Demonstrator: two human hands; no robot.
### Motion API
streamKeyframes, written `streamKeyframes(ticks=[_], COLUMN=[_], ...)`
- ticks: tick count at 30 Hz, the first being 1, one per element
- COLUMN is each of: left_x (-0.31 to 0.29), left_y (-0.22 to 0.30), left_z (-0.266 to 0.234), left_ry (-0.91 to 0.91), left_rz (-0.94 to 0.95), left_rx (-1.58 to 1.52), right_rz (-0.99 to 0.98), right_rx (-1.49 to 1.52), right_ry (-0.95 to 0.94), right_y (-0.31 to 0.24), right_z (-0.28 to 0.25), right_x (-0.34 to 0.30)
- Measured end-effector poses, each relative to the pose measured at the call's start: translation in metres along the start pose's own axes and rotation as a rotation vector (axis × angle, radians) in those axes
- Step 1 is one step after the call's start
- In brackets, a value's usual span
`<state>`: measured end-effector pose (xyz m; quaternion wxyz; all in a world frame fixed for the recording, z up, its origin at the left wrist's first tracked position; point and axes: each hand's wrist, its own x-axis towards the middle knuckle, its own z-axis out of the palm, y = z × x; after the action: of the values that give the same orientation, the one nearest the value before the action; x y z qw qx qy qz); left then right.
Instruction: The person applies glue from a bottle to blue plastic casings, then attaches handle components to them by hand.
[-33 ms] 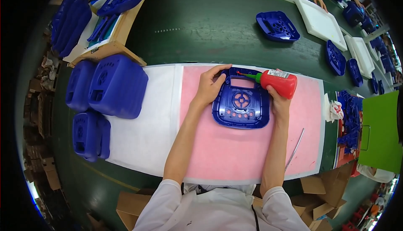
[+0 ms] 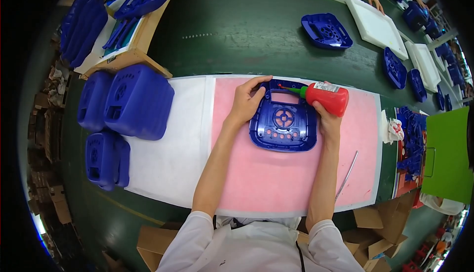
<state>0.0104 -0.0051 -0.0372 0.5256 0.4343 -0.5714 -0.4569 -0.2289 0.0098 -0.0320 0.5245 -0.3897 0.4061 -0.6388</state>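
Observation:
A blue plastic housing shell (image 2: 266,127) lies with its ribbed inner side up on the pink sheet (image 2: 276,183). My left hand (image 2: 247,101) grips its upper left corner, fingers over the far edge and thumb on the near side. In my right hand (image 2: 329,120) is a red squeeze bottle (image 2: 333,99), tilted so that its green nozzle (image 2: 298,90) points left. The thin nozzle tip is at the shell's upper rim, above the handle opening, where a small red spot shows. Part of the right hand's fingers is hidden behind the bottle.
Several blue housings (image 2: 140,104) stand at the left, below a wooden rack (image 2: 143,40). A metal rod (image 2: 347,175) lies on the sheet's right. Blue small parts (image 2: 412,143) fill a bin at the right. Another blue shell (image 2: 327,31) sits farther back, near a co-worker's hand (image 2: 375,1) on a white tray (image 2: 377,25).

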Motion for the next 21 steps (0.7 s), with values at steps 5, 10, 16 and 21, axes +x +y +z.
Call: streamKeyframes(ticks=[5, 10, 16, 21], left_x=[0.0, 0.0, 0.0, 0.0], left_y=[0.002, 0.001, 0.002, 0.003], left_z=[0.0, 0.0, 0.0, -0.001], left_ry=[0.001, -0.001, -0.002, 0.002], left_rz=[0.001, 0.01, -0.011, -0.017], left_rx=[0.025, 0.018, 0.022, 0.018], right_rz=[-0.057, -0.069, -0.183, -0.196], right_rx=[-0.058, -0.075, 0.271, 0.443], right_ry=[-0.023, -0.042, 0.121, 0.151], right_y=[-0.004, -0.003, -0.001, 0.002], right_z=[0.007, 0.002, -0.023, -0.04], right_x=[0.0, 0.001, 0.004, 0.009])
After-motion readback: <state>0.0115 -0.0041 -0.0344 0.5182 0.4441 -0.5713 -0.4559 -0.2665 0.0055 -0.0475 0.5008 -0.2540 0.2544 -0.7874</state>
